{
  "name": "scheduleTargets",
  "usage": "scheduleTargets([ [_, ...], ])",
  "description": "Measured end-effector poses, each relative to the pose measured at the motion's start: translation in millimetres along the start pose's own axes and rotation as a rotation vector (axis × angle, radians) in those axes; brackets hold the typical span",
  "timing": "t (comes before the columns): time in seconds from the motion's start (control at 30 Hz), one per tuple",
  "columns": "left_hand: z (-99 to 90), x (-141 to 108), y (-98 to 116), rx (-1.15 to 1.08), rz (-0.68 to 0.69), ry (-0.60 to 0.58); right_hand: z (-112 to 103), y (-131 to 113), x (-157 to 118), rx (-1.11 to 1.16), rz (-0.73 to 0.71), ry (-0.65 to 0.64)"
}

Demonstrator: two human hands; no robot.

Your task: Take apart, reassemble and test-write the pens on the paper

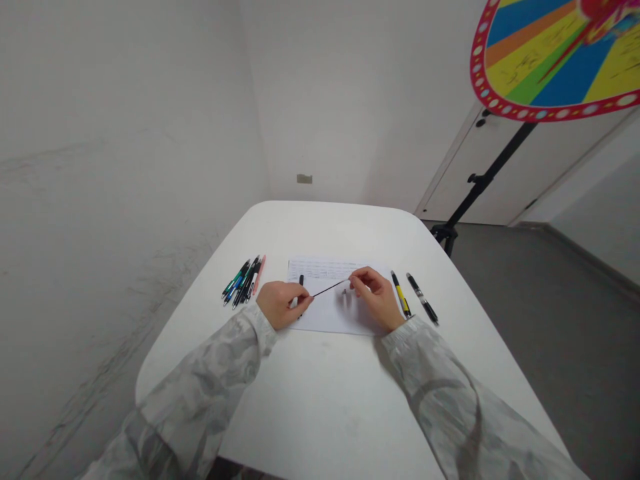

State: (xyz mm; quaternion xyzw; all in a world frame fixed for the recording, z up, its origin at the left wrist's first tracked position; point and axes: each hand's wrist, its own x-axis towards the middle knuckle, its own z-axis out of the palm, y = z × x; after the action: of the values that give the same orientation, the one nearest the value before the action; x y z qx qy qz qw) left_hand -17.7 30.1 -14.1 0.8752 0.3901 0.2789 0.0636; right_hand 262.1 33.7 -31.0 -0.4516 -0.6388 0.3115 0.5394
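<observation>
A thin dark pen refill (pixel 329 289) stretches between my two hands above a sheet of paper (pixel 320 323). My left hand (pixel 283 303) pinches its lower left end between thumb and fingertips. The upper right end, which looks paler, is at the fingertips of my right hand (pixel 376 297), also closed in a pinch. A black pen part (pixel 301 279) lies on the paper, partly hidden by my left hand. Between the hands a small dark piece (pixel 344 292) shows over the paper; its kind is too small to tell.
Several pens (pixel 243 283) lie in a bunch on the white table (pixel 320 393) at the left. A yellow and black pen (pixel 401 293) and a black pen (pixel 423 299) lie at the right. A colourful prize wheel (pixel 555 60) stands on a black stand behind the table's right side.
</observation>
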Motion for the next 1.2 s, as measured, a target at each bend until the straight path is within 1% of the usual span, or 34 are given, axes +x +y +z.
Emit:
scheduleTargets([
  [0.07, -0.9, 0.3, 1.8, -0.004, -0.026, -0.022, -1.7, 0.2, 0.3, -0.029, 0.011, 0.099],
  [0.1, -0.9, 0.9, 3.5, 0.003, -0.047, -0.036, -2.5, -0.8, -0.2, -0.079, -0.005, 0.122],
  [0.13, -0.7, 1.8, 5.8, 0.019, -0.071, -0.05, -3.0, -2.3, -1.2, -0.154, -0.039, 0.119],
  [0.2, 1.0, 4.4, 11.8, 0.071, -0.121, -0.076, -2.6, -5.9, -4.1, -0.341, -0.151, 0.039],
  [0.3, 5.2, 8.7, 20.8, 0.147, -0.161, -0.112, 1.9, -9.8, -8.3, -0.586, -0.332, -0.139],
  [0.37, 8.4, 10.6, 24.6, 0.18, -0.156, -0.135, 5.9, -10.2, -9.8, -0.69, -0.397, -0.204],
  [0.43, 11.2, 11.3, 26.0, 0.2, -0.133, -0.157, 9.0, -9.4, -10.2, -0.742, -0.421, -0.237],
  [0.63, 13.4, 10.7, 27.5, 0.187, -0.102, -0.222, 9.7, -5.4, -9.6, -0.722, -0.401, -0.283],
  [0.8, 11.3, 10.9, 31.3, 0.161, -0.078, -0.208, 10.2, -6.6, -9.7, -0.728, -0.395, -0.295],
  [0.87, 10.4, 10.4, 28.7, 0.149, -0.072, -0.175, 9.1, -9.3, -10.0, -0.743, -0.407, -0.298],
  [0.97, 6.2, 8.4, 15.1, 0.116, -0.079, -0.057, 3.0, -12.4, -10.1, -0.728, -0.408, -0.252],
  [1.07, -0.2, 5.0, -8.4, 0.128, -0.097, 0.074, -6.7, -6.1, -8.6, -0.567, -0.329, -0.121],
  [1.13, -2.7, 2.3, -24.8, 0.19, -0.111, 0.087, -12.3, 5.8, -6.7, -0.416, -0.225, -0.038],
  [1.2, -2.4, -0.2, -37.3, 0.245, -0.11, 0.025, -15.9, 20.9, -4.7, -0.307, -0.103, -0.004],
])
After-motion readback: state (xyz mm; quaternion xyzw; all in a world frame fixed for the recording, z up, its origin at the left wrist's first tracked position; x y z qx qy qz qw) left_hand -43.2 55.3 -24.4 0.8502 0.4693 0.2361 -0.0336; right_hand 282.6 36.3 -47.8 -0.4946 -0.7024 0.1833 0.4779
